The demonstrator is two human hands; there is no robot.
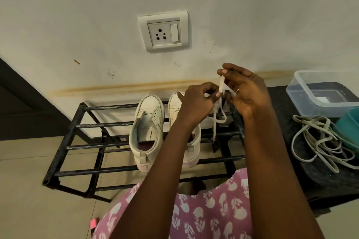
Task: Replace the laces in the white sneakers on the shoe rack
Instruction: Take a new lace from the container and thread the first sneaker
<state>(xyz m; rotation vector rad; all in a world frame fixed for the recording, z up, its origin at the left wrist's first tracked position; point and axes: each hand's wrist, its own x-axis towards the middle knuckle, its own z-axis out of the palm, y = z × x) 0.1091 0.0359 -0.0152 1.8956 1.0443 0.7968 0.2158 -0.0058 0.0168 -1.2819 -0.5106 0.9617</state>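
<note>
We pinch a lace point(221, 83) in both grips, left grip point(200, 101) and right grip point(246, 91), just above the rack point(64, 146). Two sneakers point(147, 132) sit on the rack. More laces point(318, 141) lie on the bench point(281, 118) right of the rack.

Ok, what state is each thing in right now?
Left sneaker: on rack, unlaced.
Right sneaker: on rack, partly hidden.
Lace: pinched by both hands, dangling.
Left hand: pinching lace.
Right hand: pinching lace.
Spare laces: loose, tangled.
Clear box: lid off.
Socket: nothing plugged in.
</note>
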